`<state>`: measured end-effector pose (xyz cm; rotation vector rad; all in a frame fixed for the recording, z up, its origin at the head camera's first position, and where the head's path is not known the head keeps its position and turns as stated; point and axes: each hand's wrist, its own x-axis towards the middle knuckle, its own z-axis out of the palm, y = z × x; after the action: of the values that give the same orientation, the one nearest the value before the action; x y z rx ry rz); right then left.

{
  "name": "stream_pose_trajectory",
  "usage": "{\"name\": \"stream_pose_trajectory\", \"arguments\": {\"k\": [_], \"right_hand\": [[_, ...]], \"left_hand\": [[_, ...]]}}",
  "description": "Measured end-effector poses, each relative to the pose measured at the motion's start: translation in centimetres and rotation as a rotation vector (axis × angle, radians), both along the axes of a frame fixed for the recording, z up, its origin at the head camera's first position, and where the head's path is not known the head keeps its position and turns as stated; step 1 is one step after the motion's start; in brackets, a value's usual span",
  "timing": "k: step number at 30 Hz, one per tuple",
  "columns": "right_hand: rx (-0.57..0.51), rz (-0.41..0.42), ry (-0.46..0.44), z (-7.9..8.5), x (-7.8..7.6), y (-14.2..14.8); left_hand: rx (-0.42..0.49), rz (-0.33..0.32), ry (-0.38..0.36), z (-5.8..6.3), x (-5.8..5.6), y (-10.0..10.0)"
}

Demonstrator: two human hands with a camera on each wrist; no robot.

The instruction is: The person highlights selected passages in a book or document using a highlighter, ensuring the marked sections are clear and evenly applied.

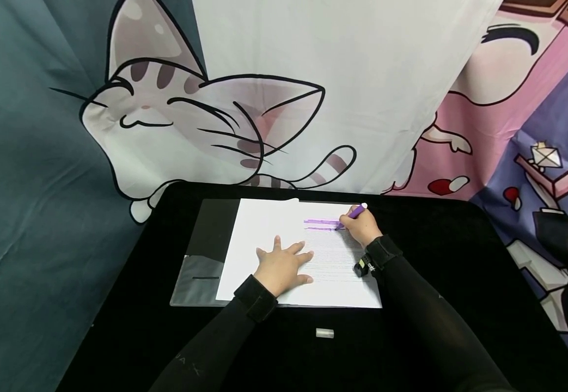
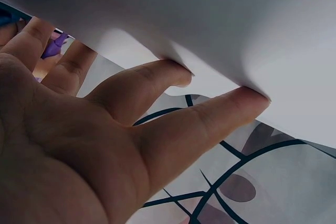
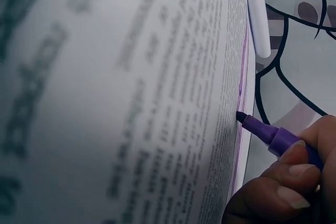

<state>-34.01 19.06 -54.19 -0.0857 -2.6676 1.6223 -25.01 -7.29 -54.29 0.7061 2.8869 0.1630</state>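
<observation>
A purple highlighter (image 1: 357,211) is pinched by my right hand (image 1: 364,227), its dark chisel tip touching the printed page (image 1: 335,267). In the right wrist view the uncapped highlighter (image 3: 283,139) meets the page beside the purple streaks. Purple lines (image 1: 320,221) run across the top rows of text. My left hand (image 1: 280,270) rests with fingers spread, between the blank left sheet (image 1: 254,245) and the printed text. From the left wrist view, the fingertips of the left hand (image 2: 105,124) press on the white paper (image 2: 220,40).
Under the papers lies a dark, partly transparent folder (image 1: 200,280) on a black table (image 1: 166,348). A small whitish cap-like cylinder (image 1: 325,333) lies near the front. Behind the table hangs a cloth printed with a cartoon cat (image 1: 176,147).
</observation>
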Motion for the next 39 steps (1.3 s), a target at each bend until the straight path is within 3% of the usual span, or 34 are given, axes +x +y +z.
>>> {"name": "stream_pose_trajectory", "arguments": {"k": [3, 10, 18, 20, 29, 39], "right_hand": [[0.005, -0.005, -0.003, 0.2, 0.1, 0.0], [0.060, -0.044, -0.057, 0.9, 0.4, -0.1], [0.048, -0.045, -0.051, 0.9, 0.3, 0.1], [0.044, -0.041, -0.049, 0.9, 0.3, 0.2], [0.051, -0.039, -0.055, 0.6, 0.2, 0.6], [0.062, -0.043, -0.032, 0.6, 0.2, 1.1]], "left_hand": [[0.002, -0.001, 0.007, -0.4, -0.2, 0.0], [-0.013, -0.004, -0.003, 0.7, 0.1, 0.0], [0.043, -0.005, 0.007, -1.5, -0.7, -0.2], [0.046, -0.003, 0.007, -1.4, -0.7, -0.2], [-0.007, -0.002, -0.019, 1.3, 0.4, 0.0], [-0.013, 0.008, -0.014, 1.5, 0.6, 0.2]]}}
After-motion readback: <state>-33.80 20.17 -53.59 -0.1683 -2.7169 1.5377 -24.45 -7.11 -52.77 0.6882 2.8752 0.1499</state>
